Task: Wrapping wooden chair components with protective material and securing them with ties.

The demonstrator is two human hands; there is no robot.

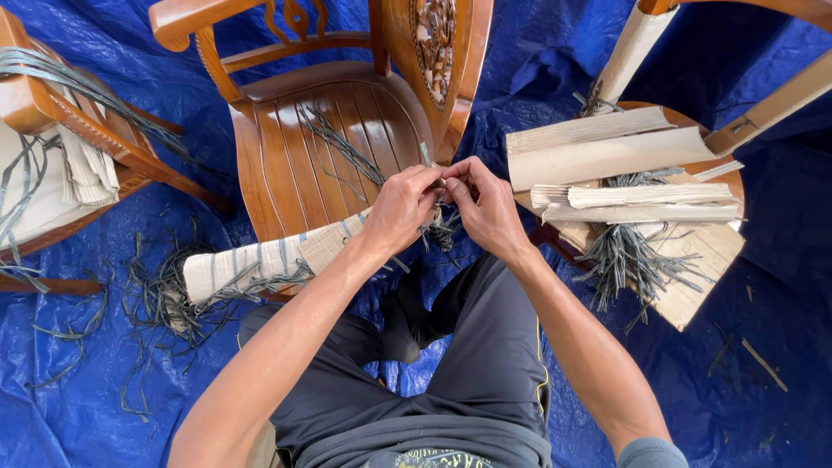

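Seated, dark trousers (pixel 485 347) nearest the camera, knees over a blue tarp (pixel 87 390). Both forearms reach forward and meet at the front edge of a wooden chair (pixel 286 147). Left hand (pixel 400 208) and right hand (pixel 485 208) are touching at the fingertips, each grip pinched closed on a thin pale strip (pixel 425 154) that stands up between them; below the hands a tuft of dark fibre ends (pixel 440 232) hangs down. Under the left forearm lies a pale woven piece (pixel 251 264), flat strips bound across by dark ties, resting partly on the chair seat and partly over its edge. It looks as though a good stretch of binding is finished, with the working end at the hands not yet closed off. Loose dark fibre trimmings (pixel 156 303) litter the tarp to the left. More loose dark strands (pixel 342 143) lie on the chair seat. To the right, a round wooden stool (pixel 724 169) carries a stack of pale strips (pixel 607 156) and a bundle of dark fibres (pixel 628 256), apparently untouched stock, so plenty seems left. Far left, a second chair (pixel 52 104) holds more pale strips.
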